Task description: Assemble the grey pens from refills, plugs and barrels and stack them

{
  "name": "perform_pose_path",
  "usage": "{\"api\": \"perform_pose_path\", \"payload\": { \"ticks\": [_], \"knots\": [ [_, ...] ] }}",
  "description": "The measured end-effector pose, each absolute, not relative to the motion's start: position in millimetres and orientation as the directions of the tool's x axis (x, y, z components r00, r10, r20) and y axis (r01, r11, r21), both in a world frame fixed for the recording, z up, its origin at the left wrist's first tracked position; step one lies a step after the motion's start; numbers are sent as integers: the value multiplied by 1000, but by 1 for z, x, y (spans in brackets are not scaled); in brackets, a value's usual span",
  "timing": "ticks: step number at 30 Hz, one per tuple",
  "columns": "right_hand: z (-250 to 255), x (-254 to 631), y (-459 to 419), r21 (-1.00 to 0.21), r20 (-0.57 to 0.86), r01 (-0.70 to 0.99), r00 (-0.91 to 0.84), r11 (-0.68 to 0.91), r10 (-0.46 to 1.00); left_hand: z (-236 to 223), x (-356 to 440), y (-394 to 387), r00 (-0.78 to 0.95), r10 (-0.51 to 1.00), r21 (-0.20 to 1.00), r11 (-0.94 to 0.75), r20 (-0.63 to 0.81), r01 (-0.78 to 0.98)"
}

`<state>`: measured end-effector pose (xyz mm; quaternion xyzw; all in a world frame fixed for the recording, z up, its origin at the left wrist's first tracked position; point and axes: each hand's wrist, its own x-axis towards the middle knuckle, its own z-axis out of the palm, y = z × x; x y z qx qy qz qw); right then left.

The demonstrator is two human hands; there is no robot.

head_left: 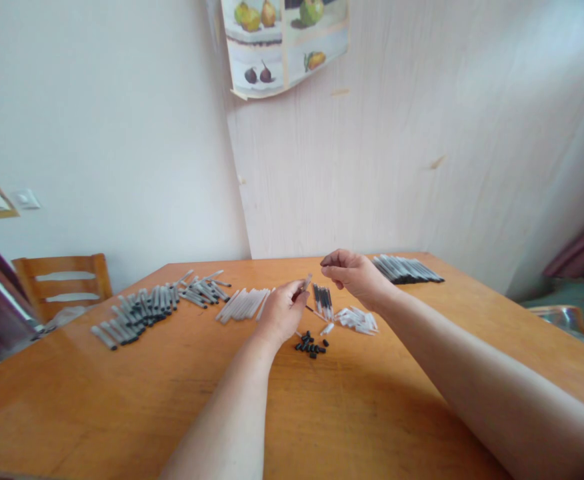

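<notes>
My left hand (pixel 283 310) is closed around a translucent pen barrel (pixel 309 281), whose end sticks up past the thumb. To its right and a little higher, my right hand (pixel 359 275) is raised over the table with thumb and fingers pinched; what they hold, if anything, is too small to make out. Dark ink refills (pixel 323 301) lie in a row between the hands. Below the right hand is a pile of small whitish pen parts (pixel 357 320). Small black plugs (pixel 311 345) are scattered nearer to me. Clear empty barrels (pixel 245 305) lie side by side left of my left hand.
Many pens with black ends (pixel 145 310) are heaped on the left of the wooden table (pixel 322 413). Another row of pens (pixel 408 269) lies at the back right. A wooden chair (pixel 62 280) stands beyond the left edge, and a wall (pixel 312 187) rises behind the table.
</notes>
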<state>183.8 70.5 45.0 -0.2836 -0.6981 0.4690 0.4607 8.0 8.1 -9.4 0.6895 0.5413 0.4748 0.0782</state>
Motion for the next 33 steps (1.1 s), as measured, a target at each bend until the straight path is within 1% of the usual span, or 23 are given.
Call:
{"api": "perform_pose_path", "payload": {
  "ticks": [4, 7, 26, 33],
  "knots": [
    [42, 183, 74, -927, 360, -69, -443, 369, 821, -9, 7, 8, -2, 812, 575, -411, 584, 708],
    [40, 182, 75, -929, 341, -42, -481, 367, 808, -8, 6, 8, 21, 812, 549, -413, 583, 727],
    [40, 182, 71, -866, 359, 124, -519, 484, 776, -9, 4, 8, 63, 787, 411, -387, 614, 825],
    [38, 182, 73, -833, 363, 181, -535, 523, 763, -10, 4, 9, 69, 786, 393, -381, 614, 837]
  ]
}}
